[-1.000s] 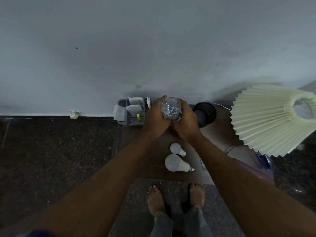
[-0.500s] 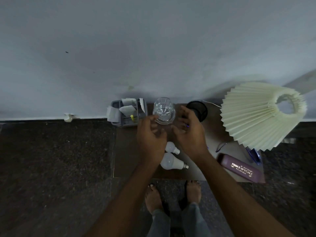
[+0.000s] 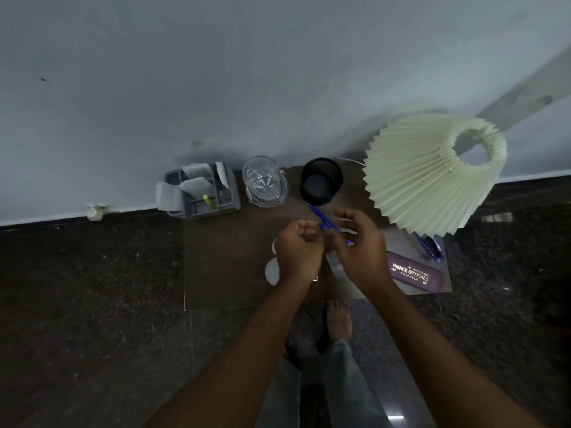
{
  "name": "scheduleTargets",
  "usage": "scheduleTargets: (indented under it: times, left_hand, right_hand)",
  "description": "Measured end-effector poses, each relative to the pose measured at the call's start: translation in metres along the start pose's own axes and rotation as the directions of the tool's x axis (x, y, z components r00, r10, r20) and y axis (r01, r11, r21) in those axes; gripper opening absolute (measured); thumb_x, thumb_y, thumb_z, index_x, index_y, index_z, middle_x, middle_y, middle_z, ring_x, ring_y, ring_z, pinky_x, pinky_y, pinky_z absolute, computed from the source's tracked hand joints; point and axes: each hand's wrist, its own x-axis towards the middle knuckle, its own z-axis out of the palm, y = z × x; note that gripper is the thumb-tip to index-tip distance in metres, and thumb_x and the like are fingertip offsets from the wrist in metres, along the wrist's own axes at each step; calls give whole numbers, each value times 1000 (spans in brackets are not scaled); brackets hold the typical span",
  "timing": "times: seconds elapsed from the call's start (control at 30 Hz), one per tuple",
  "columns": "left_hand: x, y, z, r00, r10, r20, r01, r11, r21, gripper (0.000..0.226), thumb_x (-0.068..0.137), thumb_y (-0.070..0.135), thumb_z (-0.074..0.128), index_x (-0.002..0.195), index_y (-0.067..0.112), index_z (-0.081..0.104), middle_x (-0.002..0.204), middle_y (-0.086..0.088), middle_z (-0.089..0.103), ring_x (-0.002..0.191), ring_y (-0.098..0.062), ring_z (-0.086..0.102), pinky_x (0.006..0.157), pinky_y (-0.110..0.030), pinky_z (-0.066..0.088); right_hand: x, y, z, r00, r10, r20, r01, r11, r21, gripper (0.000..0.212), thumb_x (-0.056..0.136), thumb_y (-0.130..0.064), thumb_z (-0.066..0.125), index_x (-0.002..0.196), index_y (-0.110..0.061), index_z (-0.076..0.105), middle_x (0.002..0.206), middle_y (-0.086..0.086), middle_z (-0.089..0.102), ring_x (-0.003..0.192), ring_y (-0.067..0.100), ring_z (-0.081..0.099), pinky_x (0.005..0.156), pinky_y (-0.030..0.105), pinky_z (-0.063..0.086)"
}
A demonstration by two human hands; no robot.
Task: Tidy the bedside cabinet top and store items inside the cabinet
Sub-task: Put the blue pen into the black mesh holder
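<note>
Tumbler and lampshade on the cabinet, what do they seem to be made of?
Tumbler: probably clear cut glass. It is transparent and glossy, with a star pattern in the base. Lampshade: pleated paper or stiff fabric in matte cream. It has sharp accordion folds, but I can't tell which material.

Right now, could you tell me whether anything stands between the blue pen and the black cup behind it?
Nothing visible does. The blue pen, its near end seemingly pinched by the right hand, points at the black cup across bare cabinet top. The glass and lampshade stand off to either side.
</note>
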Motion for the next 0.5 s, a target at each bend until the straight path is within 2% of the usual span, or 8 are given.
scheduleTargets:
  times: [0.1, 0.2, 0.27, 0.4, 0.5]
  left_hand:
    - [8, -4, 15, 998, -61, -9, 62, 997, 50, 21, 83, -1, 65, 87, 19, 70, 74, 15, 66, 69, 3, 62, 59, -4, 46]
    - [16, -4, 30, 992, -120, 34, 117, 990, 80, 23, 84, -6, 59, 80, 16, 62, 75, 6, 63, 76, -10, 63, 75, -22, 54]
    - [22, -5, 37, 990, -135, 28, 130, 983, 129, 22, 83, -5, 60, 77, 17, 60, 77, 1, 65, 79, -18, 64, 79, -30, 55]
    - [31, -7, 49, 987, -159, -37, 163, 964, 209, 15, 79, 2, 66, 84, 16, 66, 79, 4, 67, 77, -16, 64, 65, -24, 47]
    - [34, -2, 56, 984, -171, -58, 180, 953, 245, 15, 80, 2, 62, 87, 16, 65, 77, 5, 61, 83, -21, 65, 68, -29, 50]
  right_hand:
    - [2, 19, -10, 998, 65, 0, -65, 996, -66, 36, 89, 0, 66, 122, -13, 65, 116, -1, 69, 104, 12, 68, 85, 31, 59]
    - [4, 32, -15, 999, 43, -1, -42, 984, -171, 31, 88, 3, 63, 117, -9, 68, 111, 4, 71, 98, 18, 69, 84, 36, 59]
    - [6, 37, -16, 1000, 24, 16, -20, 972, -234, 28, 86, 3, 63, 111, -7, 70, 104, 6, 71, 93, 21, 68, 83, 42, 57]
    - [16, 43, -13, 997, -34, 75, 56, 944, -325, 21, 86, 3, 58, 100, -6, 71, 94, 7, 69, 85, 20, 63, 76, 42, 53]
    - [27, 45, -7, 992, -40, 118, 81, 924, -374, 23, 87, 1, 56, 102, -5, 72, 95, 11, 70, 87, 25, 65, 78, 41, 52]
